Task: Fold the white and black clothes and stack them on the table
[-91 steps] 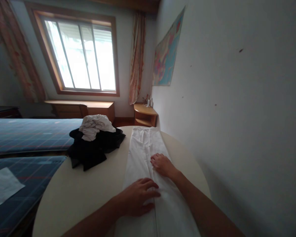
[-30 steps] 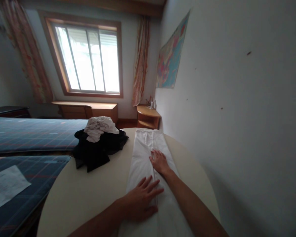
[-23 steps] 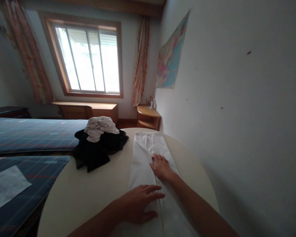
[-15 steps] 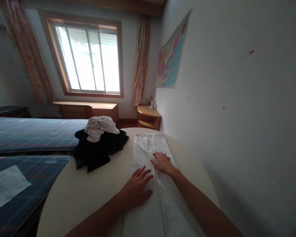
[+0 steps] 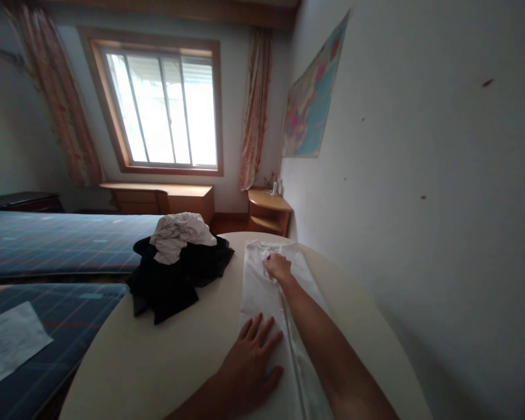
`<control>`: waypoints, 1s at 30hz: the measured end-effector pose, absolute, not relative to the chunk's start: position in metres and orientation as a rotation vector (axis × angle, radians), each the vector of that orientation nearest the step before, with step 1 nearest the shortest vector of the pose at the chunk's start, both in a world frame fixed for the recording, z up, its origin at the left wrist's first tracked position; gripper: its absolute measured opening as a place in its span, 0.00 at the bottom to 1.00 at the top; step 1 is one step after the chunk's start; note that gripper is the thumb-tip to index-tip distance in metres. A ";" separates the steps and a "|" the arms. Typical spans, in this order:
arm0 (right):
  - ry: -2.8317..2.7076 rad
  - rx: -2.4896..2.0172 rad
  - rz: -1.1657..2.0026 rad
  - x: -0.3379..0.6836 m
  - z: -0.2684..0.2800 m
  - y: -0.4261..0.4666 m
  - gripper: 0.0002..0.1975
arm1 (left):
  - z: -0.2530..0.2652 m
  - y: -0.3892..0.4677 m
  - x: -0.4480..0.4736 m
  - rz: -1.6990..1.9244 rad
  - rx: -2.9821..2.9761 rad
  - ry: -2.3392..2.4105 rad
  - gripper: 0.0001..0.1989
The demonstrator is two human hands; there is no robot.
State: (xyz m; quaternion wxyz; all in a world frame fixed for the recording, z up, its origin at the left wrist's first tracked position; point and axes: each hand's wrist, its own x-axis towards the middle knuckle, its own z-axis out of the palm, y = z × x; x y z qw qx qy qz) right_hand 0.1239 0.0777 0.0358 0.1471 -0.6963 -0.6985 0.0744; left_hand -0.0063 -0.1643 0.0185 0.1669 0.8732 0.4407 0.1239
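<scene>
A pair of white trousers (image 5: 262, 297) lies lengthwise on a round cream table (image 5: 157, 361), its waist end away from me. My left hand (image 5: 256, 361) rests flat on the near part of the cloth, fingers spread. Farther up, close to the waist end, my right hand (image 5: 277, 266) is closed, its fingers pinching the fabric, which puckers there. My right forearm covers part of the trousers' right side.
Left on the table sits a heap of black clothing (image 5: 170, 291) topped by a crumpled pale garment (image 5: 181, 233). Blue plaid mattresses (image 5: 70, 239) stand beyond the left edge, one bearing a paper sheet (image 5: 13, 341). A white wall (image 5: 398, 262) rises on the right.
My right hand has moved up the trousers towards the waist end, and its fingers have closed on the cloth. The left hand stays flat, slightly lower in view.
</scene>
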 end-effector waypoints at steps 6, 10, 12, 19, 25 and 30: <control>-1.920 -2.080 0.210 0.118 0.027 0.099 0.19 | 0.020 -0.161 -0.005 0.307 2.473 1.234 0.35; -1.876 -2.092 0.218 0.114 0.023 0.109 0.19 | 0.019 -0.157 -0.004 0.261 2.464 1.225 0.37; -1.852 -2.095 0.239 0.113 0.022 0.113 0.18 | 0.018 -0.155 -0.004 0.241 2.449 1.223 0.38; -1.789 -2.024 0.354 0.113 0.024 0.135 0.18 | 0.012 -0.153 -0.006 0.271 2.451 1.194 0.39; -1.752 -1.888 0.413 0.119 0.023 0.153 0.21 | 0.016 -0.154 -0.004 0.259 2.432 1.211 0.38; -1.810 -1.757 0.465 0.121 0.017 0.152 0.22 | 0.015 -0.154 -0.005 0.221 2.427 1.223 0.39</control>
